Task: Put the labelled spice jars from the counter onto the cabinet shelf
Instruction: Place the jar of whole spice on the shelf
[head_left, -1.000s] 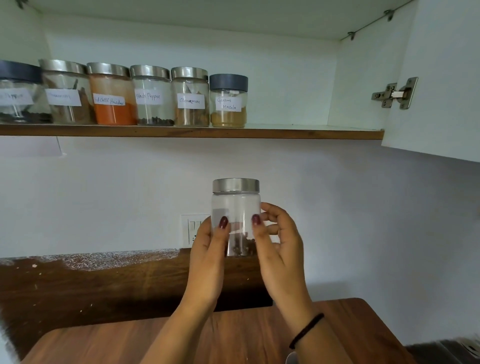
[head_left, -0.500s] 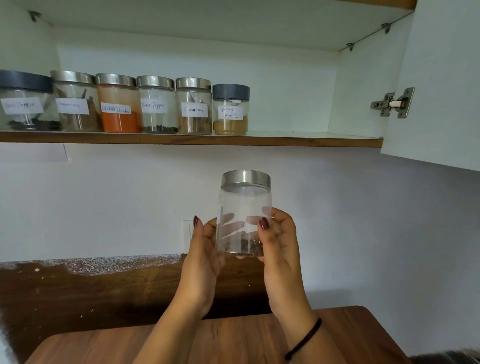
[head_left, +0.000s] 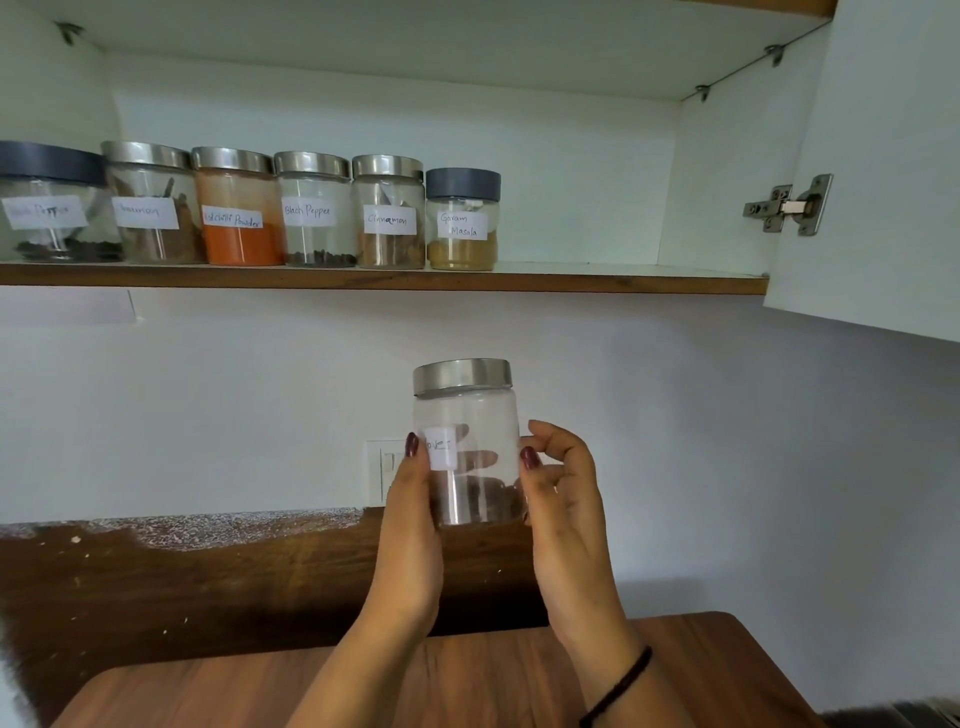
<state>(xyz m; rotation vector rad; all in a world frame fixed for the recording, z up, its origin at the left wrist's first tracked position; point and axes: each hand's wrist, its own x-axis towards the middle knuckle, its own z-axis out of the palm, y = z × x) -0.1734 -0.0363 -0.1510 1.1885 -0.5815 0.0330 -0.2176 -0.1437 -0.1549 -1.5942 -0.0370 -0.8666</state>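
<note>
A clear jar with a steel lid is held upright in the lower centre of the frame, in front of the white wall and well below the shelf. It is grasped from both sides: the left hand and the right hand each have a thumb on the front and fingers curled behind the glass. A white label is partly covered by the left thumb, and dark bits lie at the bottom.

Six labelled jars are lined up on the shelf at upper left, ending with the garam masala jar beside the cinnamon jar. The cabinet door is swung open at the right edge, its hinge exposed. A wall socket is partly hidden behind the left hand. A wooden counter fills the bottom.
</note>
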